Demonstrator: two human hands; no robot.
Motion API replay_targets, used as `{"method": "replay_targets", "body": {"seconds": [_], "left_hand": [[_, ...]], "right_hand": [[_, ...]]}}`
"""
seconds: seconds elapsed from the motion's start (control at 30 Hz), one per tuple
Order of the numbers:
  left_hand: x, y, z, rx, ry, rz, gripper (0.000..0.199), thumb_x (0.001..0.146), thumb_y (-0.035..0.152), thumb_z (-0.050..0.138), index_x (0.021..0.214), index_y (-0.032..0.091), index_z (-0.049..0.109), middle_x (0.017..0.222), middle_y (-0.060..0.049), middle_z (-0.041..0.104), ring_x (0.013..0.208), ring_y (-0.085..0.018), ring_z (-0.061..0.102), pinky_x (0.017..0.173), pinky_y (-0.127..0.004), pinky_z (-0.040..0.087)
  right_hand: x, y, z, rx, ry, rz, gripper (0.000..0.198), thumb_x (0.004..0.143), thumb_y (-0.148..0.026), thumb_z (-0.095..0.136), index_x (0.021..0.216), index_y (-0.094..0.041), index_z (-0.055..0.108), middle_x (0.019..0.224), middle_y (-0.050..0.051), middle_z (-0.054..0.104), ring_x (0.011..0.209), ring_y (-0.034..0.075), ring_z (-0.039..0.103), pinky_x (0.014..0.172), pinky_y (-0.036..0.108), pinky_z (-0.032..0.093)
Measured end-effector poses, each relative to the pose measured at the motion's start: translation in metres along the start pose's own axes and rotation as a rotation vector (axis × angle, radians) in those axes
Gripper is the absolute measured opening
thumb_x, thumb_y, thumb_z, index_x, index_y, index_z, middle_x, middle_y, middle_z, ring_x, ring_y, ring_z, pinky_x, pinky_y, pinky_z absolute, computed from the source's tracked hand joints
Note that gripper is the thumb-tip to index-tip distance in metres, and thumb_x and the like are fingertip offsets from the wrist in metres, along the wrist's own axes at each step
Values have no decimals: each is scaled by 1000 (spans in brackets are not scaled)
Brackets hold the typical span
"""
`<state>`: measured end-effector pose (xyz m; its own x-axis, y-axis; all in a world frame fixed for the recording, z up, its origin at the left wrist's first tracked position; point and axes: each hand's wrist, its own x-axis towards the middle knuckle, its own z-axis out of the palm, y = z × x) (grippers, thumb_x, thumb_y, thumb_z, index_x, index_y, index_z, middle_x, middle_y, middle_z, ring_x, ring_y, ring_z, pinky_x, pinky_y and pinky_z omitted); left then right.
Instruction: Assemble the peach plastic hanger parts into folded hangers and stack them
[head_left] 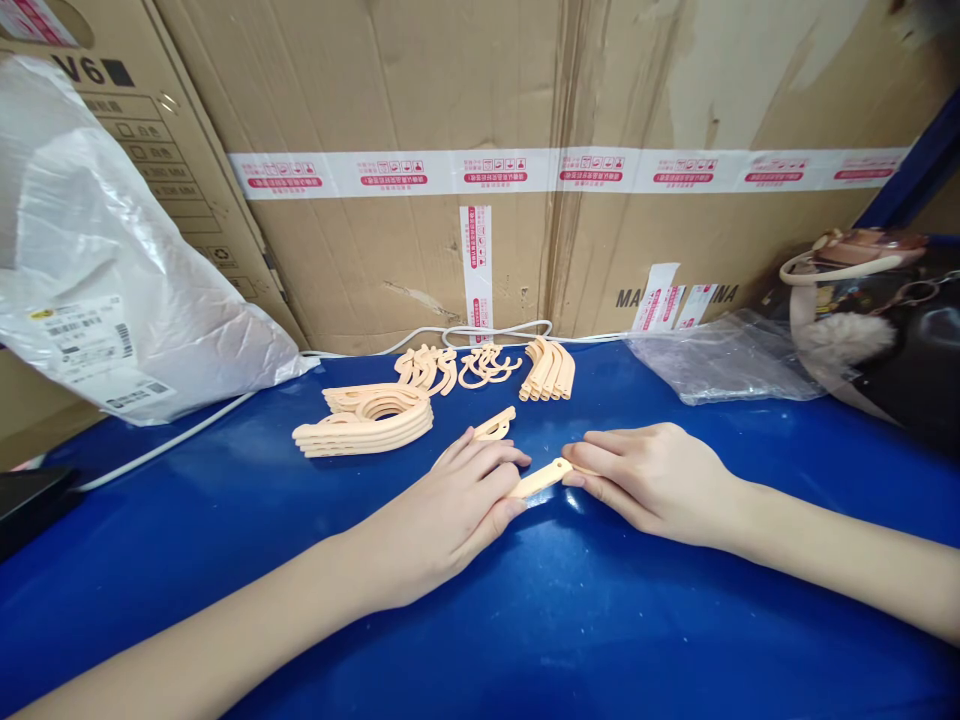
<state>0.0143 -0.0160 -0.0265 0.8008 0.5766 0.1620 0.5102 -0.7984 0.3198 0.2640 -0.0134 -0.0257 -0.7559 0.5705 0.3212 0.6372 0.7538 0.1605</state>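
Observation:
My left hand is closed around a cream plastic hanger body, palm down over the table. One end of this part, with a small hole in it, sticks out to the right of my fingers. Its looped far end rises behind my knuckles. At the holed end my right hand pinches a cream hanger part. Only a sliver of that part shows between thumb and fingers; the rest is hidden. To the left of my left hand lies a stack of matching hanger bodies.
Behind the hands lie curved hanger arms, thin hooks and small curved pieces. Cardboard boxes wall off the back of the blue table. A white bag, a clear bag and a dark bag flank them. A white cable runs left.

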Motion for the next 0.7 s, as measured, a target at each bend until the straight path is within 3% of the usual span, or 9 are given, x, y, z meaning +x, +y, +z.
{"method": "replay_targets", "body": {"seconds": [0.23,0.7], "left_hand": [[0,3,-1,-15,13,-2,22,101,27,33,104,22,55,129,-3,51,130,-19,40,119,-45,16],[0,0,-1,1,-18,5,24,102,28,30,104,23,53,131,-1,50,128,-18,40,118,-46,14]], "right_hand": [[0,0,-3,33,4,-14,42,102,-36,28,89,-17,64,67,1,56,55,12,53,53,26,31],[-1,1,1,62,71,5,32,99,-35,38,96,-20,67,65,-1,54,55,11,50,52,26,29]]}}
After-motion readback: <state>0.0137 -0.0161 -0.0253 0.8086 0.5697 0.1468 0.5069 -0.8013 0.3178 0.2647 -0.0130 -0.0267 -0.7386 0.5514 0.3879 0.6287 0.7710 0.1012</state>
